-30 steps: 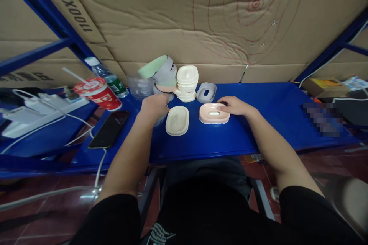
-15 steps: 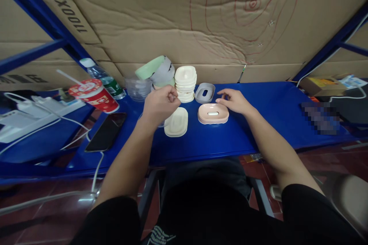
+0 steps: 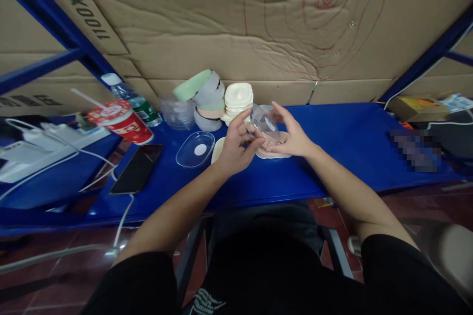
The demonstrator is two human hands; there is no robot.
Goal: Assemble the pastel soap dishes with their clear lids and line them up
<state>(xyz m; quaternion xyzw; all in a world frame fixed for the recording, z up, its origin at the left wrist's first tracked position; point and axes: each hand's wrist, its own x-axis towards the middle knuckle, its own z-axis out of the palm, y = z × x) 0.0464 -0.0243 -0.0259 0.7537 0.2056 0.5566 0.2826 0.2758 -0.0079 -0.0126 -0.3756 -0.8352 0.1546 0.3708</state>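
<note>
A clear plastic tray (image 3: 266,124) is tilted up between my two hands. My left hand (image 3: 239,143) pinches its near left edge with curled fingers. My right hand (image 3: 292,137) grips the right side, thumb below and fingers above. Directly beneath lies a pink oval dish (image 3: 273,155), partly covered by my hands. Left of my left hand, a cream lid-like piece (image 3: 217,149) is mostly hidden. A second clear tray (image 3: 190,153) with a round white sticker lies farther left.
Behind stand stacked cream pieces (image 3: 239,96), a leaning pile of green and grey dishes (image 3: 207,91) and stacked clear trays (image 3: 178,114). To the left are a phone (image 3: 136,169), a red cup (image 3: 123,123), a water bottle (image 3: 135,103) and cables. Cardboard (image 3: 199,15) walls the back.
My left hand has moved right and both hands now hold a clear tray above the pink dish. The clear tray on the left is now uncovered.
</note>
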